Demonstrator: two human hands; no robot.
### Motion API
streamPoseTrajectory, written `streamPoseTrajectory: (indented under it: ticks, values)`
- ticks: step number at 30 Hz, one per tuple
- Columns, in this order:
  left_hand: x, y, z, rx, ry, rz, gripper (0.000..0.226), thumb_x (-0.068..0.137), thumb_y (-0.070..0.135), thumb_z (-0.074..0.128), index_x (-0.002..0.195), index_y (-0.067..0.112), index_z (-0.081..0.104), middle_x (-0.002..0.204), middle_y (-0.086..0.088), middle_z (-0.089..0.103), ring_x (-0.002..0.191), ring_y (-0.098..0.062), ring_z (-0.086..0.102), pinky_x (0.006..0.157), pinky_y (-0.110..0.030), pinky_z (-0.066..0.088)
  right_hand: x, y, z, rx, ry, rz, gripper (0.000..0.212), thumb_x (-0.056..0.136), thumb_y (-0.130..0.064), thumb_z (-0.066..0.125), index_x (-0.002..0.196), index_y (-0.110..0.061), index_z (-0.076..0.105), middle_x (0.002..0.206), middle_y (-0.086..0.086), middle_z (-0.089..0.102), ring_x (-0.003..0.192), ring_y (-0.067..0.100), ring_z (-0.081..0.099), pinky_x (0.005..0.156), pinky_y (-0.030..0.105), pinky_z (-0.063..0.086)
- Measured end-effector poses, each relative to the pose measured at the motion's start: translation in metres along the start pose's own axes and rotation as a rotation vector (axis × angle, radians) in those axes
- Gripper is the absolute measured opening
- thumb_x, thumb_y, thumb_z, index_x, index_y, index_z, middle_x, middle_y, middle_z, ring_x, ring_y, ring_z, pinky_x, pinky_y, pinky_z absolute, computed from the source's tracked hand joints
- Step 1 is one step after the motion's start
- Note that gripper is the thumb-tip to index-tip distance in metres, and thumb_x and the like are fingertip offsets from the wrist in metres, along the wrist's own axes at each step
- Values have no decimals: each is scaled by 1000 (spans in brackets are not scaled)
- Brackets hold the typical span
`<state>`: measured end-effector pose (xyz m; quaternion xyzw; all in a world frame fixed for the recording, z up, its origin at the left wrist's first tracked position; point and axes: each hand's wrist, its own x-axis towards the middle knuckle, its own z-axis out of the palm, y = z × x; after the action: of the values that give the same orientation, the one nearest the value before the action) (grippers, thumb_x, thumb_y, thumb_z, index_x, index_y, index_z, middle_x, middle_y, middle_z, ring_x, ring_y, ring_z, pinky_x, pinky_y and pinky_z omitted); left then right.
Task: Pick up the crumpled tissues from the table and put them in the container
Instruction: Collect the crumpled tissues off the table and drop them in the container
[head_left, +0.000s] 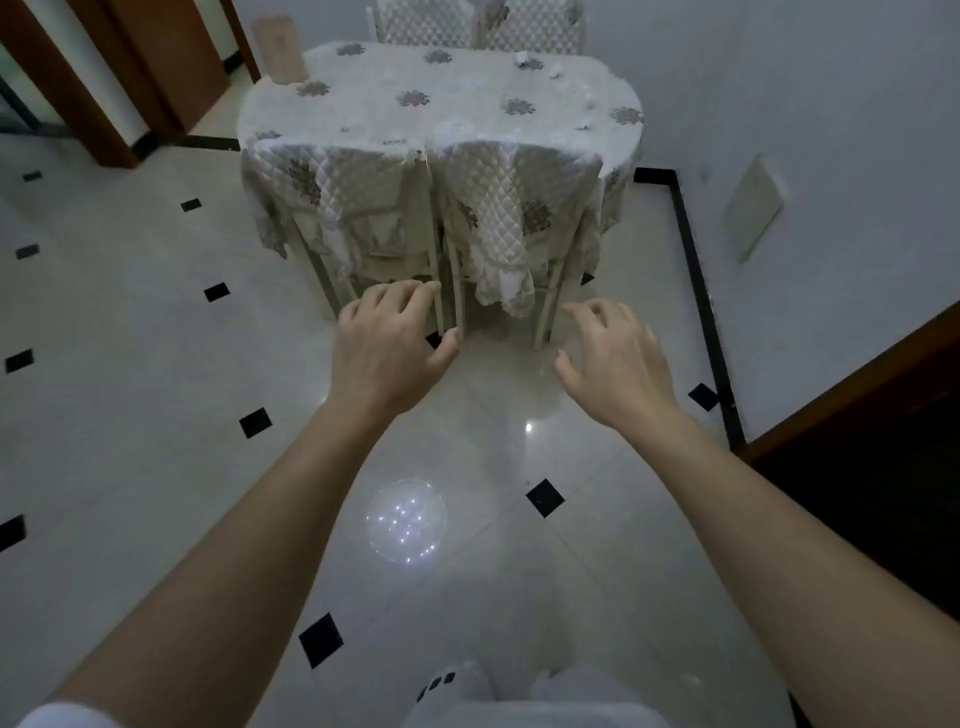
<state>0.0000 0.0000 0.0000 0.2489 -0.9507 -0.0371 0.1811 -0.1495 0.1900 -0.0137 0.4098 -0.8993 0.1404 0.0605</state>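
Observation:
A table (374, 111) under a white floral cloth stands ahead of me. Several small white crumpled tissues lie on its right side, such as a tissue at the far edge (522, 58), a tissue near the right rim (589, 98) and a tissue by the near right corner (584, 126). A tall beige container (280, 49) stands upright at the table's far left corner. My left hand (387, 345) and my right hand (615, 356) reach forward over the floor, short of the table, fingers loosely spread, holding nothing.
Two chairs with quilted covers, a left chair (343, 192) and a right chair (511, 202), are pushed in at the table's near side; more chair backs (478, 23) stand beyond it. Glossy tiled floor (130, 364) surrounds me. A white wall (805, 104) runs on the right, dark wooden doors (119, 67) at the left.

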Motion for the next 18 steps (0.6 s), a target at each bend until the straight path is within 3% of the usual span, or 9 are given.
streamPoseTrajectory:
  ticks: [18]
  values:
    - [112,-27,54,-7,-49,9,55,91,51,51,137,22,50,136,-4,57,127,-28,49,98,-48,44,106,30,41,9,21,56,44,86,-31,59,126,-13,57,120,10,59,115,29,52,91,42,44]
